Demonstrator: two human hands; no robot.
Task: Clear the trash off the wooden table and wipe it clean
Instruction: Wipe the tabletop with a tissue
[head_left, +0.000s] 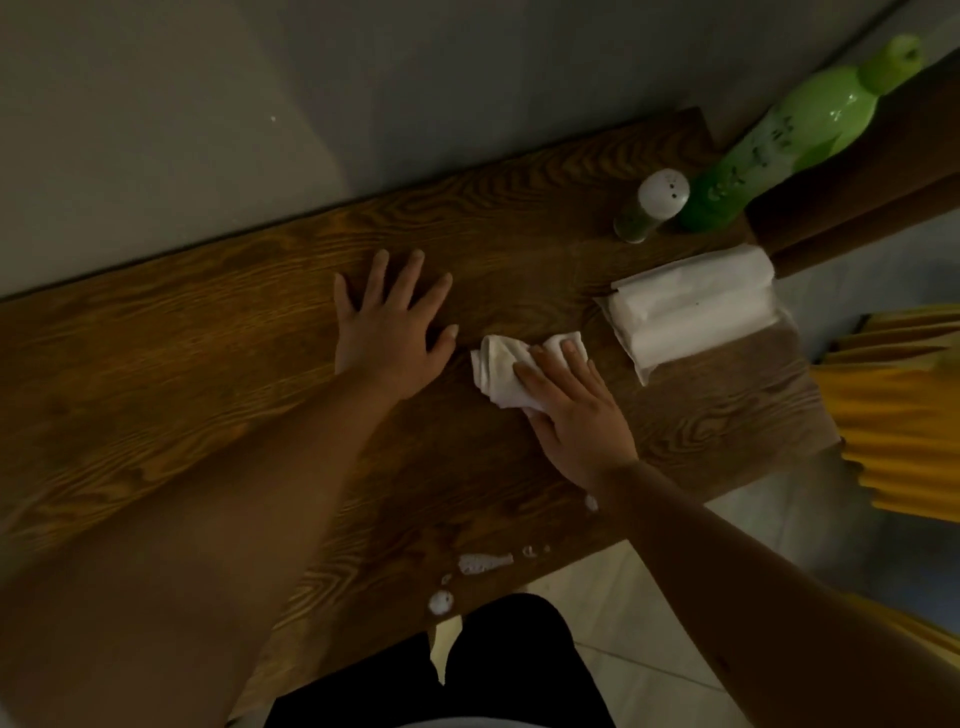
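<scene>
The wooden table (208, 332) runs against a grey wall. My right hand (571, 410) presses a crumpled white tissue (498, 371) flat on the tabletop near the middle. My left hand (395, 322) lies open and flat on the wood just left of the tissue, fingers spread. White foam blobs (480, 564) sit near the table's front edge, with another blob (440, 603) at the very edge.
A pack of white tissues (691, 306) lies at the right end. Behind it stand a small shaker with a white cap (652, 208) and a green bottle (789, 135). Yellow fabric (904, 415) hangs beyond the right edge. Tiled floor shows below.
</scene>
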